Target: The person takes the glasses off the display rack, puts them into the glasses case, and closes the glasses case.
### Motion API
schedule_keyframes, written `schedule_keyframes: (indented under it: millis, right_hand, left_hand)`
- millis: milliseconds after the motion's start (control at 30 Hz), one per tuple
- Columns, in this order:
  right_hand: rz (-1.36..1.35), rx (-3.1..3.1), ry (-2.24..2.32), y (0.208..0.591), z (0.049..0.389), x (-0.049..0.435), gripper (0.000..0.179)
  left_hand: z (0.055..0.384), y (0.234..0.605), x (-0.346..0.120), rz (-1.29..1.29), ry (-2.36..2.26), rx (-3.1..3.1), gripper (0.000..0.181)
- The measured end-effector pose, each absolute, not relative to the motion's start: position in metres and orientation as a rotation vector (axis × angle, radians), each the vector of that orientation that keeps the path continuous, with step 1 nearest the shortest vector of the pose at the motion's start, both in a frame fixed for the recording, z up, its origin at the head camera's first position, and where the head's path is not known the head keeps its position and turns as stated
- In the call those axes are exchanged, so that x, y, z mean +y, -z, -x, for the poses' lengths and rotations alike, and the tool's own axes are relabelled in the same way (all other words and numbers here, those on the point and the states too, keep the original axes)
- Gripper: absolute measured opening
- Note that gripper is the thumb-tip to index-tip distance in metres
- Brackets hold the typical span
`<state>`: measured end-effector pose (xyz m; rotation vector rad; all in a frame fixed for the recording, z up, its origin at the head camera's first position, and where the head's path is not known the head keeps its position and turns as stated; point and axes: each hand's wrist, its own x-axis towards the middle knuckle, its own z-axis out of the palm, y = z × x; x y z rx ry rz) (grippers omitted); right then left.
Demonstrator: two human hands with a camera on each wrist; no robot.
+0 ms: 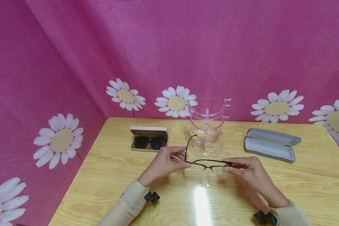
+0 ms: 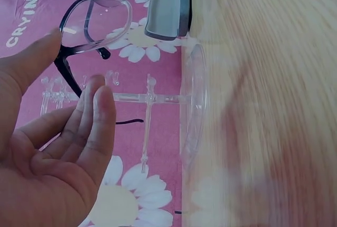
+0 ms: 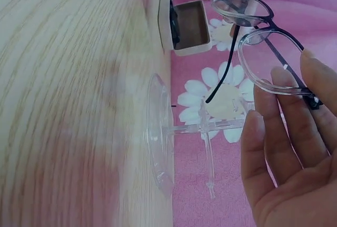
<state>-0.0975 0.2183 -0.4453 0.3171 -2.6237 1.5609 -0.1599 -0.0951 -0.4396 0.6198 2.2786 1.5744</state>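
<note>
A pair of eyeglasses point(image 1: 207, 167) with a dark upper frame and clear lower rims is held level above the table between both hands. My left hand point(image 1: 167, 161) pinches its left hinge corner, thumb in front and fingers behind. Gripping the right hinge corner, my right hand point(image 1: 251, 174) has its thumb on the rim point(image 3: 274, 26). The left temple points away from me, while the right one lies folded behind the lenses. Just beyond the glasses stands a clear plastic tiered eyewear display stand point(image 1: 207, 125), with no glasses on its arms.
Left of the stand, an open case point(image 1: 148, 128) holds dark sunglasses point(image 1: 150, 142). An open grey glasses case point(image 1: 271, 147) lies at the right, its pale inside showing. Behind the wooden table point(image 1: 101, 175) hangs a pink cloth point(image 1: 186, 47) with white flowers.
</note>
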Motion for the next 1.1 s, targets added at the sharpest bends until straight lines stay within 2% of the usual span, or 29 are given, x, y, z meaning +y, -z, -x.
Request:
schedule_keyframes:
  millis: [267, 500, 733, 967, 1100]
  right_hand:
    - [-0.384, -2.578, -1.627, 0.443, 0.096, 0.217, 0.02]
    - [-0.429, -2.558, -1.659, 0.444, 0.095, 0.217, 0.019]
    - [-0.438, -2.512, -1.622, 0.445, 0.098, 0.22, 0.017]
    - [-0.277, -2.564, -1.599, 0.442, 0.102, 0.233, 0.011]
    - [-0.172, -2.622, -1.622, 0.443, 0.104, 0.248, 0.02]
  left_hand:
    - [0.157, 0.435, -0.097, -0.547, -1.577, 2.219, 0.062]
    - [0.157, 0.433, -0.096, -0.624, -1.492, 2.224, 0.035]
    - [0.16, 0.435, -0.093, -0.742, -1.472, 2.189, 0.026]
    - [0.168, 0.435, -0.077, -0.77, -1.458, 2.3, 0.014]
    - [0.174, 0.435, -0.062, -0.77, -1.499, 2.343, 0.013]
